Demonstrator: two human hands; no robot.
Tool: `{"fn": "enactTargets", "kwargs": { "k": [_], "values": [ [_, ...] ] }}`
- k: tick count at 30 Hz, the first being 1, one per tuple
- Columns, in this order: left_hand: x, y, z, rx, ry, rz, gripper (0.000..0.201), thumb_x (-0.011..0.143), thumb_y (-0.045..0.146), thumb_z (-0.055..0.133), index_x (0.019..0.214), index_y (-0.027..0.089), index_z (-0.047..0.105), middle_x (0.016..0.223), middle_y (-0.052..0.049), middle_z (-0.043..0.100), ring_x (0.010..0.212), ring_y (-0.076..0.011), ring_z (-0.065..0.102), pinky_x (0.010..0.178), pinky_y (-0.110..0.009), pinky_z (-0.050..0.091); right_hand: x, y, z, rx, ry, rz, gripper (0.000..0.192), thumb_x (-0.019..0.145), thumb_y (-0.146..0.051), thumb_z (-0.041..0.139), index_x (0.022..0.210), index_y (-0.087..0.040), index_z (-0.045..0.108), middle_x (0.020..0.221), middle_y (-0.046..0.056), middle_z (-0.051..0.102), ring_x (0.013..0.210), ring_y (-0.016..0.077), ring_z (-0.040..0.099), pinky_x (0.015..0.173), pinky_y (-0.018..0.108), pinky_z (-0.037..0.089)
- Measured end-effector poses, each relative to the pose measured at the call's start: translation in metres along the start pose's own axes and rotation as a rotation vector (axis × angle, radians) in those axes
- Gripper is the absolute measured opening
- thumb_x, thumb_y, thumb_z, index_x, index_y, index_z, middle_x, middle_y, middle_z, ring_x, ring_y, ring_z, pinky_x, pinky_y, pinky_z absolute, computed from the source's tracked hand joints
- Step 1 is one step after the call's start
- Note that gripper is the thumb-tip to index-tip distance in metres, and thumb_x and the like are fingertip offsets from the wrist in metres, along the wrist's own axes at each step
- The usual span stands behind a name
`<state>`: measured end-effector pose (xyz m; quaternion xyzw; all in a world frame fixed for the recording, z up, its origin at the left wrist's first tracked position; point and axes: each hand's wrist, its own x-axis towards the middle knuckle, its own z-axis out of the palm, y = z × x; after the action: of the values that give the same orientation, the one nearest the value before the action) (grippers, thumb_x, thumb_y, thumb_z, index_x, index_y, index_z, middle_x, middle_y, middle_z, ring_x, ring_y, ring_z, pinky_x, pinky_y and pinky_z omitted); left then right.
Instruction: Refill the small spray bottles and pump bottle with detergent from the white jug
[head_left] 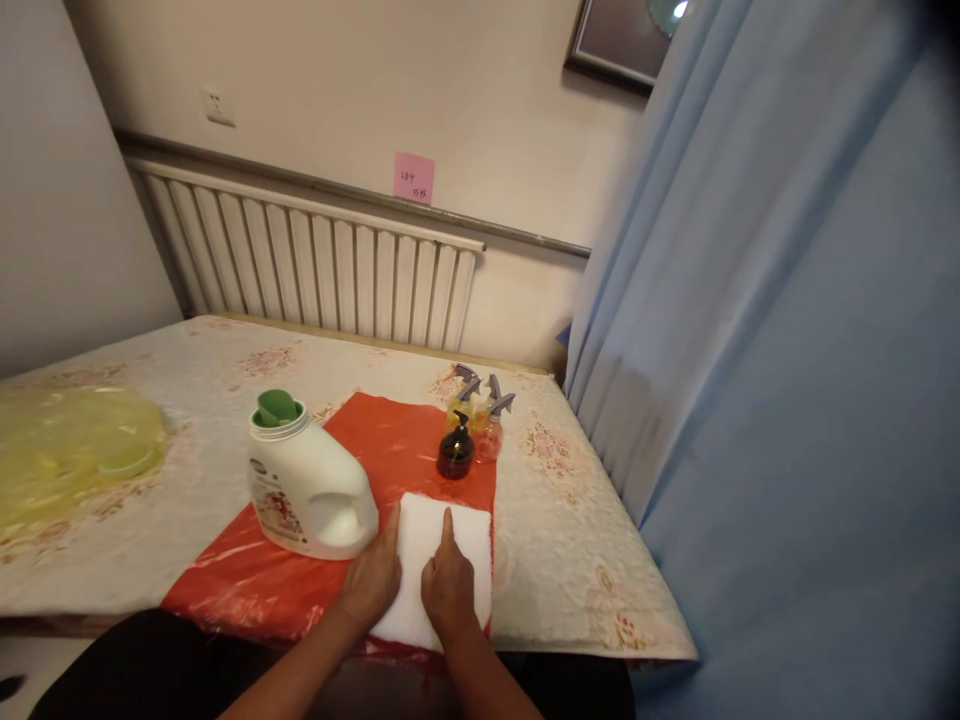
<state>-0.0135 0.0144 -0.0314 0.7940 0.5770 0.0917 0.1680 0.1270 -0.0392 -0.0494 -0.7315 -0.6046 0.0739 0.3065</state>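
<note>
A white, soft-looking rectangular pad, perhaps a folded cloth, lies flat near the front edge of a red plastic sheet. Along the pad's left edge rests my left hand, its fingers stretched forward. My right hand is on top of the pad, index finger pointing away from me and the other fingers curled; nothing shows in it. Left of my left hand, and close to it, stands a big white jug with a green scoop in its mouth.
Behind the pad stand a dark pump bottle and several spray bottles. A yellow plastic bag lies on the left of the floral bedcover. A radiator runs along the wall; a blue curtain hangs at right.
</note>
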Motion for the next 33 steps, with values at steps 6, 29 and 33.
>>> {"fn": "enactTargets", "kwargs": {
  "k": [6,29,33],
  "values": [
    [-0.0011,0.0019,-0.003,-0.003,-0.024,-0.015,0.083,0.092,0.007,0.034,0.159,0.017,-0.013,0.138,-0.017,0.063,0.115,-0.0247,0.066,0.097,-0.036,0.047,-0.0009,0.0008,0.0006,0.015,0.022,-0.019,0.082,0.08,-0.002,0.047,0.158,-0.002,0.023,0.108,0.018,0.076,0.091,0.0281,0.075,0.081,0.035,0.056],
    [-0.0023,0.0022,-0.0046,-0.006,-0.03,0.012,0.076,0.094,0.006,0.031,0.16,0.014,-0.005,0.137,-0.018,0.063,0.119,-0.0247,0.064,0.098,-0.034,0.045,-0.0026,0.0004,0.001,-0.012,0.042,-0.036,0.081,0.079,-0.004,0.047,0.157,-0.001,0.024,0.099,0.016,0.077,0.086,0.0274,0.074,0.076,0.034,0.056],
    [-0.0035,0.0031,-0.0067,-0.008,-0.036,0.01,0.076,0.094,0.007,0.033,0.16,0.015,-0.004,0.138,-0.018,0.063,0.116,-0.0239,0.066,0.097,-0.033,0.045,-0.002,0.0006,0.0022,-0.018,0.051,-0.031,0.081,0.079,-0.003,0.047,0.157,-0.002,0.026,0.105,0.017,0.076,0.09,0.0277,0.074,0.078,0.034,0.056]
  ]
}}
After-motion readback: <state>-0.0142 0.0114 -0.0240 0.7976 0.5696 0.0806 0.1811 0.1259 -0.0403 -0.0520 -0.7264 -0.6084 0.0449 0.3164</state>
